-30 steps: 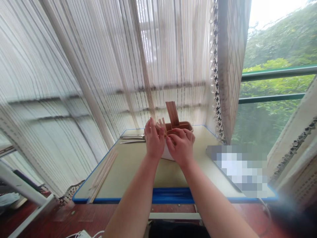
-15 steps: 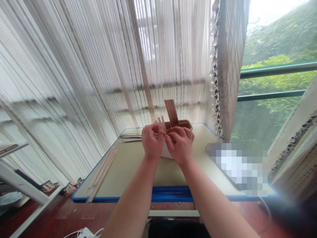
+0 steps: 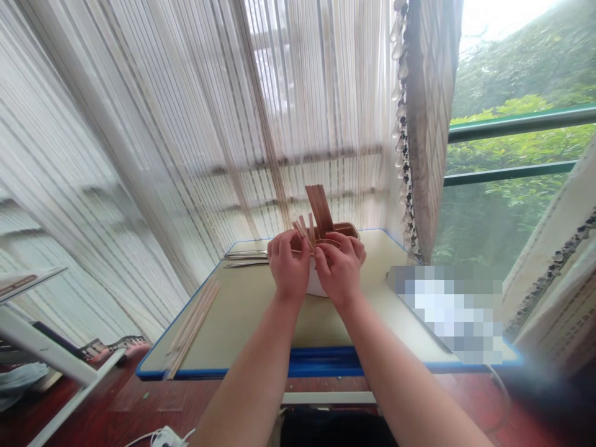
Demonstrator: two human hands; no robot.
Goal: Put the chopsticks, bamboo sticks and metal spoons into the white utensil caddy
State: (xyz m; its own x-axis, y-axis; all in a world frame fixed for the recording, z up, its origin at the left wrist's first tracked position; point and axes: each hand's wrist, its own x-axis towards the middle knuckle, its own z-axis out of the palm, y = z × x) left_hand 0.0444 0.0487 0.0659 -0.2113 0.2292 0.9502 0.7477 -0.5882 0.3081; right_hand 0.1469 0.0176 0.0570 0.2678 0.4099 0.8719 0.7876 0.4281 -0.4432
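Observation:
A white holder with a brown rim stands at the far middle of the table. Flat wooden sticks stand upright in it. My left hand is closed around a few lighter chopsticks at the holder's left side. My right hand is curled against the holder's front rim, fingers pinched near the chopsticks' lower ends. What the right fingers hold is hidden.
More chopsticks lie in a row along the table's left edge. Metal cutlery lies at the far left. A blurred flat object covers the right side. Striped curtains hang behind; a window with green rails is at right.
My left hand has curled tighter round the chopsticks, which now stand more upright by the holder. My right hand has shifted slightly. The view has drifted a little.

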